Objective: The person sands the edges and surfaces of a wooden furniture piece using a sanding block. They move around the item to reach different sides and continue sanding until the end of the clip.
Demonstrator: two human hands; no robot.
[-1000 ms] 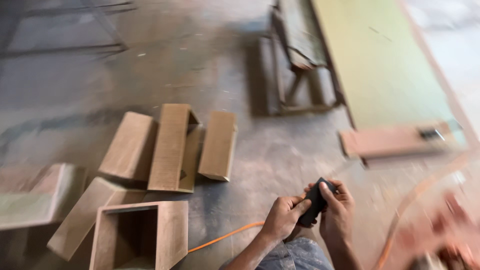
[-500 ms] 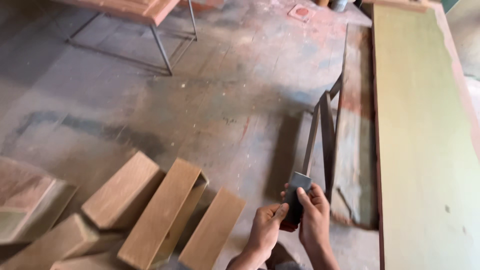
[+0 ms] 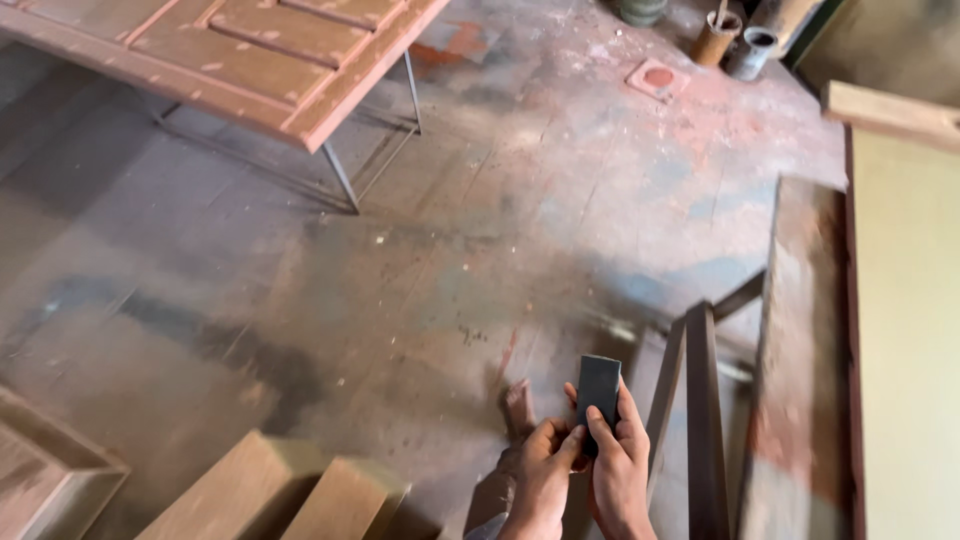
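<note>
Both hands sit low in the frame, centre-right, w/ a dark rectangular block (image 3: 599,393) held between them. Right hand (image 3: 618,470) wraps the block from behind & below, fingers curled round its lower half, thumb laid up its front face; the top half of the block sticks up clear above the fingers. Left hand (image 3: 543,470) comes in from the left side, fingertips pinched together against the block's lower left edge, touching the right thumb. So the block stands roughly upright, gripped at its base, above & between the two hands. A bare foot (image 3: 517,408) shows on the floor (image 3: 400,300) just left of the hands. Floor is stained concrete, reddish & grey patches. Bottom left: a few plain wooden box pieces (image 3: 290,495) lying near each other, well apart from the hands. Just right of the hands a dark metal frame (image 3: 695,400) leans beside a long worn plank (image 3: 800,350), & a pale green board (image 3: 905,330) runs along the right edge. Top left: a reddish panelled door (image 3: 250,50) lies flat on thin metal legs. Top right, far off: a couple of small tins (image 3: 735,40).
</note>
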